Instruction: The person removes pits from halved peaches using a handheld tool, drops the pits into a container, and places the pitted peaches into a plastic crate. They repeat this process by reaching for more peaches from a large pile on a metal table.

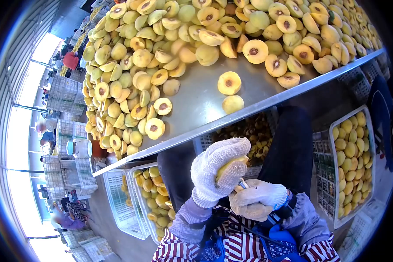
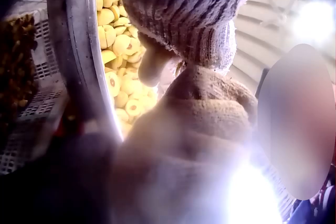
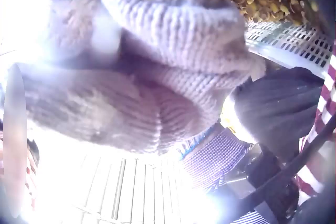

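In the head view the gloved left hand (image 1: 218, 170) grips a yellow fruit half (image 1: 226, 167) above the lap. Just below it, the gloved right hand (image 1: 257, 199) has its fingers curled round a small tool (image 1: 242, 185), whose metal end points up at the left hand. Knitted glove fabric (image 2: 194, 108) fills the middle of the left wrist view, where glare blurs the fingers. The right wrist view shows the right glove (image 3: 157, 61) closed round a pale handle (image 3: 106, 36).
A metal table (image 1: 196, 94) bears a heap of halved fruit (image 1: 131, 78). Under its edge stands a crate of dark and yellow pieces (image 1: 249, 131). Crates of yellow fruit stand at the left (image 1: 153, 192) and right (image 1: 351, 161), beside the person's legs.
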`<state>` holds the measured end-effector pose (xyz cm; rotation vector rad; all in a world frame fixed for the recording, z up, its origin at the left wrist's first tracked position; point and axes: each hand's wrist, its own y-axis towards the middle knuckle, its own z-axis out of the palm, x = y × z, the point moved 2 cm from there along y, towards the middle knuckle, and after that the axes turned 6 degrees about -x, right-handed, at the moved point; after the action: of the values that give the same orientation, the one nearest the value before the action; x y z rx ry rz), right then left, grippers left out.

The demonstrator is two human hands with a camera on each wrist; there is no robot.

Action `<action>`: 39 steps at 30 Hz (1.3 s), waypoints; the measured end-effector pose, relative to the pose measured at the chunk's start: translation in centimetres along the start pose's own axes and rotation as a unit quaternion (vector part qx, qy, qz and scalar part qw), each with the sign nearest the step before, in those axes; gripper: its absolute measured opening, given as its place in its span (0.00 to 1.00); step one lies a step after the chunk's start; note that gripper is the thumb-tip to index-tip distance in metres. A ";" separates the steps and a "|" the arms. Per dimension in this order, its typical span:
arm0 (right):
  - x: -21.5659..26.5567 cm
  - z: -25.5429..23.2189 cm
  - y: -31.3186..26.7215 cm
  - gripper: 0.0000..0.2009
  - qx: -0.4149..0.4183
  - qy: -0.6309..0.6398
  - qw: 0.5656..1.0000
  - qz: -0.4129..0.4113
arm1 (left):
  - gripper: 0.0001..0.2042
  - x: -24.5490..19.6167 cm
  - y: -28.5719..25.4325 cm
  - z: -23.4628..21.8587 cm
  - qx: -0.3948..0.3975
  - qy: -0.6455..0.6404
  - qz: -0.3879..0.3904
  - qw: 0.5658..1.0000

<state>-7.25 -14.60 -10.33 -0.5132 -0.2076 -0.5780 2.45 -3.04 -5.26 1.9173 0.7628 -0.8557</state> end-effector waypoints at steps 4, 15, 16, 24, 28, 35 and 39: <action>0.6 -0.1 -0.5 0.09 0.004 0.025 0.999 0.030 | 0.10 -0.9 0.9 -0.2 0.080 -0.079 -0.244 0.963; -0.1 0.8 -0.3 0.12 -0.008 0.022 1.000 0.017 | 0.18 -0.5 -0.8 -0.5 0.025 -0.408 -0.391 0.825; 0.1 0.9 -0.2 0.12 0.010 0.028 0.999 0.018 | 0.20 -0.9 -0.8 -0.7 0.040 -0.430 -0.364 0.826; -2.1 1.5 0.6 0.12 0.079 0.090 0.993 -0.018 | 0.16 -0.5 -0.9 -2.6 0.015 -0.073 0.009 0.997; -3.4 1.0 1.4 0.14 0.142 0.393 0.900 0.124 | 0.17 0.6 -2.6 -1.8 -0.009 -0.215 -0.062 0.975; -1.4 2.0 0.3 0.14 -0.013 -0.053 0.995 -0.081 | 0.26 0.4 -1.8 -1.1 -0.080 -0.570 -0.403 0.712; -0.8 2.1 0.9 0.17 0.068 -0.033 0.997 -0.028 | 0.26 2.2 -2.4 -6.7 -0.185 -0.399 -0.278 0.854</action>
<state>-7.53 -12.51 -9.20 -0.3955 -0.3239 -0.5979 3.59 4.30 -5.60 0.8421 0.8659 -1.5821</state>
